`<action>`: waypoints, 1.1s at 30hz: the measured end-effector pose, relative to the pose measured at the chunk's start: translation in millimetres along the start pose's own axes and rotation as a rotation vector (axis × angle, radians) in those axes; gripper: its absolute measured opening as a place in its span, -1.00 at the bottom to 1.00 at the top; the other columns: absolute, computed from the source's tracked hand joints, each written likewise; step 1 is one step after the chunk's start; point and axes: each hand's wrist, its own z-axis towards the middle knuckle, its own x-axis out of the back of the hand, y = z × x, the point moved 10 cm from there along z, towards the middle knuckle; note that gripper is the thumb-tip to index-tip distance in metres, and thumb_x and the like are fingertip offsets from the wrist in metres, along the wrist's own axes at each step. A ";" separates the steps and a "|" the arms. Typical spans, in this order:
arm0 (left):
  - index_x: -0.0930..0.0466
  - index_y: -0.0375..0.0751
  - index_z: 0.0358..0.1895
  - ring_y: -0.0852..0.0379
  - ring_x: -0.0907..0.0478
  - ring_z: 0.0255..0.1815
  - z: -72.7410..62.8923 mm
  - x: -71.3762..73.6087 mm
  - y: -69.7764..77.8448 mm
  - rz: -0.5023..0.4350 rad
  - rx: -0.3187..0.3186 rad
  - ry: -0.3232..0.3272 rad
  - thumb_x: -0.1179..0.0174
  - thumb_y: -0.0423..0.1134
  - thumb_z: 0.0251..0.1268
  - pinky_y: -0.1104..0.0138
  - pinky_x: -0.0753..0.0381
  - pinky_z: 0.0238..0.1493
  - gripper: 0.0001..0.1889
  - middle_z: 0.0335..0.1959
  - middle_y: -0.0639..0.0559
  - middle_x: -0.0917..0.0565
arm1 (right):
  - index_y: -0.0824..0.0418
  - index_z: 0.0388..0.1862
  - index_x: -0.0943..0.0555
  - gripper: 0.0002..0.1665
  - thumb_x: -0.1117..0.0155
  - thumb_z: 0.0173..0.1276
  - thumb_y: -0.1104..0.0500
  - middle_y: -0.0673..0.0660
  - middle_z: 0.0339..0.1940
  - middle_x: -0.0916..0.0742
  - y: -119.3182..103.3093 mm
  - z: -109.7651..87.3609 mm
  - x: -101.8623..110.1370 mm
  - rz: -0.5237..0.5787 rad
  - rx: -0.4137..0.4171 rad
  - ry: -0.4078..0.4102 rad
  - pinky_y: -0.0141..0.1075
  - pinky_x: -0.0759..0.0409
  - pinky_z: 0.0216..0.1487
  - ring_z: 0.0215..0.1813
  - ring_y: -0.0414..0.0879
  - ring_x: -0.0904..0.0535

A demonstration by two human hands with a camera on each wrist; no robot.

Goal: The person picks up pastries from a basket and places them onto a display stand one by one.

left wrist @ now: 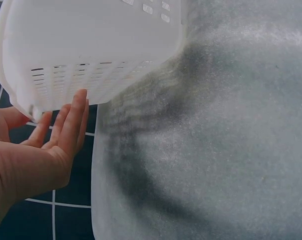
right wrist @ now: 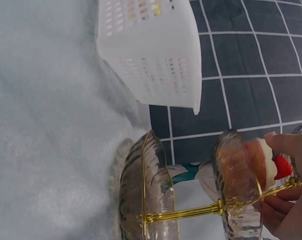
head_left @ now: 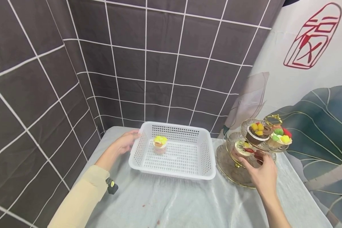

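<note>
My left hand (head_left: 126, 142) touches the left rim of a white plastic basket (head_left: 172, 175); its fingers lie fairly straight along the outside wall. Inside, toward the left, stands a pink-cupped cupcake (head_left: 160, 145) with yellow topping. On the right, my right hand (head_left: 263, 172) reaches between the tiers of a glass cake stand (head_left: 226, 171). There its thumb and fingers spread about a cream-topped cupcake (head_left: 240, 148) with red fruit. In the right wrist view, a fingertip meets the white cream (right wrist: 265, 155); the other fingers appear apart from the cake.
The top tier holds a chocolate cupcake (head_left: 256, 134) and a fruit-topped tart (head_left: 280, 138) directly above my right hand. A gold post (right wrist: 185, 214) joins the tiers. A pale cloth (head_left: 171, 202) covers the table, and a dark gridded backdrop (head_left: 159, 69) stands behind.
</note>
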 end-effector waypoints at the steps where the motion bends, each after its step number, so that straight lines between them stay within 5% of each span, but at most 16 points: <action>1: -0.04 -0.26 0.69 -0.38 -0.42 0.49 0.2 0.1 0.2 0.000 -0.001 0.000 0.12 -0.18 0.77 -0.25 -0.49 0.38 -0.41 0.50 -0.41 -0.42 | 0.49 0.17 -0.61 -0.28 -0.72 0.14 0.17 0.48 0.06 -0.69 -2.3 -1.7 1.8 0.005 0.004 0.009 0.17 -0.51 0.13 0.08 0.38 -0.64; 4: -0.04 -0.26 0.69 -0.38 -0.41 0.50 0.8 0.7 1.1 0.002 -0.004 0.004 0.14 -0.19 0.77 -0.24 -0.48 0.39 -0.41 0.50 -0.40 -0.42 | 0.49 0.15 -0.60 -0.29 -0.73 0.11 0.20 0.46 0.03 -0.69 -9.8 -5.3 6.1 0.015 0.024 0.033 0.16 -0.50 0.14 0.06 0.37 -0.65; 9: -0.04 -0.25 0.70 -0.37 -0.38 0.52 0.8 1.5 1.0 -0.001 0.001 0.009 0.15 -0.18 0.78 -0.24 -0.46 0.41 -0.42 0.52 -0.39 -0.40 | 0.48 0.12 -0.61 -0.31 -0.74 0.10 0.22 0.43 -0.01 -0.71 -17.5 -10.9 8.9 0.008 0.046 0.055 -0.15 -0.48 0.07 0.02 0.34 -0.67; 19: -0.02 -0.24 0.71 -0.37 -0.38 0.52 2.4 4.0 0.2 0.001 0.005 0.010 0.15 -0.17 0.78 -0.25 -0.47 0.40 -0.40 0.53 -0.39 -0.40 | 0.42 0.12 -0.65 -0.32 -0.76 0.07 0.21 0.37 -0.04 -0.73 -36.2 -26.2 -0.2 0.030 0.097 0.078 -0.16 -0.44 0.01 -0.02 0.27 -0.68; 27: -0.02 -0.24 0.71 -0.37 -0.39 0.51 2.0 2.7 0.5 -0.004 0.006 0.009 0.15 -0.18 0.78 -0.23 -0.49 0.39 -0.40 0.52 -0.39 -0.40 | 0.42 0.10 -0.66 -0.33 -0.77 0.03 0.30 0.29 -0.02 -0.76 -62.9 -27.8 -24.6 0.167 0.207 0.066 -0.62 -0.38 0.10 -0.01 0.18 -0.70; 33: -0.02 -0.25 0.70 -0.38 -0.40 0.51 0.8 1.2 1.0 0.000 0.004 0.006 0.15 -0.17 0.78 -0.23 -0.49 0.39 -0.40 0.52 -0.39 -0.41 | 0.40 0.13 -0.67 -0.33 -0.77 0.04 0.27 0.29 0.00 -0.77 -73.1 -27.2 -59.0 0.205 0.213 -0.009 -0.44 -0.48 0.11 0.02 0.20 -0.71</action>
